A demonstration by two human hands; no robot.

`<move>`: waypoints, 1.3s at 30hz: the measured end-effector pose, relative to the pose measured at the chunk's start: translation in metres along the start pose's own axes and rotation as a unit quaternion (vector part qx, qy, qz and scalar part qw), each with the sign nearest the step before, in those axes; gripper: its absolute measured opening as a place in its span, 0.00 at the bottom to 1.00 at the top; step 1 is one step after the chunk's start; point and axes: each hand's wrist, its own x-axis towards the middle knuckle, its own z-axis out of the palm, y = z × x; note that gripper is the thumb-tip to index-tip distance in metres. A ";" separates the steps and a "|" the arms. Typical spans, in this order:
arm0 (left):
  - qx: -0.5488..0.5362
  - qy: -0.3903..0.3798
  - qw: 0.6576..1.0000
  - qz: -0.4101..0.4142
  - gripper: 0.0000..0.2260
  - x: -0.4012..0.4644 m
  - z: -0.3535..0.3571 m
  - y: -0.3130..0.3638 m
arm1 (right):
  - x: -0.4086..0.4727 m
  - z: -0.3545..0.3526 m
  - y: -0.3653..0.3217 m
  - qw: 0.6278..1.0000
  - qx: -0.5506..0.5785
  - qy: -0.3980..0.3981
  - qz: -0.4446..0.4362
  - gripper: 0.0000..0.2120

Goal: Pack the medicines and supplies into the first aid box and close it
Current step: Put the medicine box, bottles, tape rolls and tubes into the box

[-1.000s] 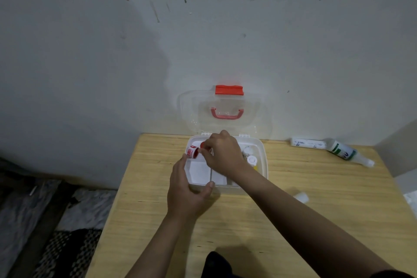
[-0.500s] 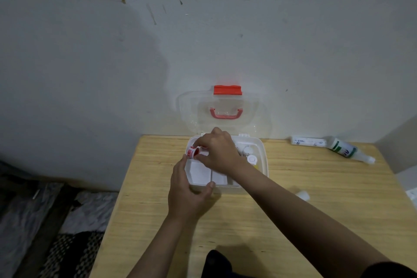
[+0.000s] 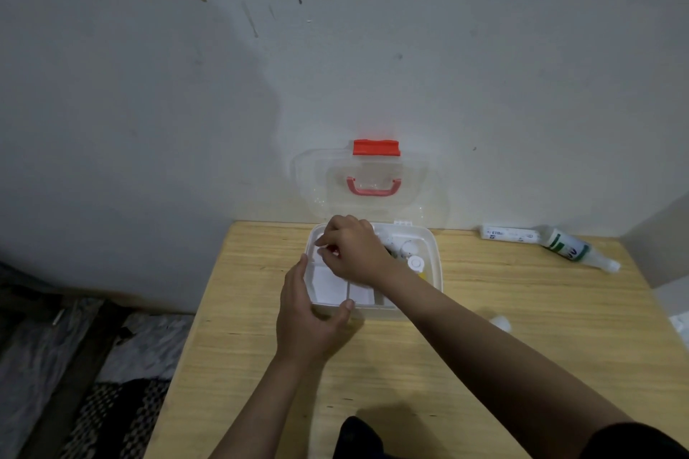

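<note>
Pale, stained wall (image 3: 373, 48) backs a light wooden table (image 3: 261, 365), with dark patterned fabric (image 3: 112, 414) on the floor at far left. On the table, the left hand (image 3: 305, 324) grips the near left corner of the first aid box (image 3: 434, 272), thumb on the front rim. Its clear lid (image 3: 369, 186) stands open against the wall, red latch (image 3: 376, 147) on top (red handle below it). The right hand (image 3: 354, 253) reaches into the box's back left part, fingers pinched on a small red-and-white item (image 3: 333, 253), mostly hidden. White containers (image 3: 410, 253) sit in the right compartment. Farther right, a white tube (image 3: 509, 234) and a green-labelled bottle (image 3: 576, 249) lie on the table near the wall.
</note>
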 end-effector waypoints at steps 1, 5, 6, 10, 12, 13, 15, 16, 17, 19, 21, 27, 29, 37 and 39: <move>-0.001 0.001 1.000 0.000 0.42 0.000 0.000 0.001 | -0.001 0.001 0.000 1.000 0.003 -0.005 -0.006 0.11; 0.000 0.001 1.000 -0.001 0.42 -0.002 0.000 0.001 | -0.009 -0.002 0.004 0.999 0.016 0.048 0.010 0.11; 0.000 0.002 1.000 -0.003 0.43 -0.002 -0.001 0.001 | -0.013 -0.005 0.005 0.997 0.020 0.075 0.022 0.10; -0.013 0.001 1.000 0.000 0.41 0.001 -0.001 0.000 | -0.034 -0.025 0.009 0.982 0.032 0.162 0.091 0.10; -0.017 -0.005 1.000 -0.001 0.41 0.001 0.000 -0.002 | -0.054 -0.035 0.016 0.971 0.039 0.207 0.112 0.10; -0.018 -0.007 1.000 -0.003 0.42 0.001 0.000 -0.003 | -0.067 -0.041 0.020 0.963 0.045 0.237 0.121 0.10; -0.015 -0.008 1.000 -0.005 0.43 0.001 0.001 -0.004 | -0.097 -0.047 0.034 0.943 0.050 0.298 0.141 0.10; -0.014 -0.006 1.000 -0.006 0.43 0.000 0.001 -0.004 | -0.114 -0.049 0.042 0.934 0.041 0.320 0.154 0.09; -0.012 -0.004 1.000 -0.007 0.44 0.000 0.001 -0.004 | -0.131 -0.049 0.051 0.928 0.023 0.330 0.170 0.08; -0.011 -0.001 1.000 -0.006 0.44 0.000 0.001 -0.004 | -0.165 -0.046 0.070 0.925 -0.032 0.314 0.210 0.09; -0.013 0.000 1.000 -0.007 0.44 0.000 0.001 -0.004 | -0.194 -0.042 0.087 0.923 -0.060 0.252 0.285 0.14; -0.027 -0.004 1.000 -0.009 0.43 -0.001 0.001 -0.002 | -0.231 -0.016 0.100 0.910 -0.045 0.064 0.407 0.24; -0.028 -0.006 1.000 -0.004 0.42 -0.001 0.000 -0.001 | -0.230 -0.013 0.100 0.915 0.000 0.115 0.387 0.18; -0.041 -0.010 0.999 -0.005 0.44 0.000 0.000 -0.001 | -0.165 -0.062 0.031 0.905 0.045 0.370 0.204 0.18; -0.050 -0.011 0.999 -0.006 0.44 0.000 0.000 -0.001 | -0.141 -0.066 0.010 0.924 0.080 0.342 0.151 0.19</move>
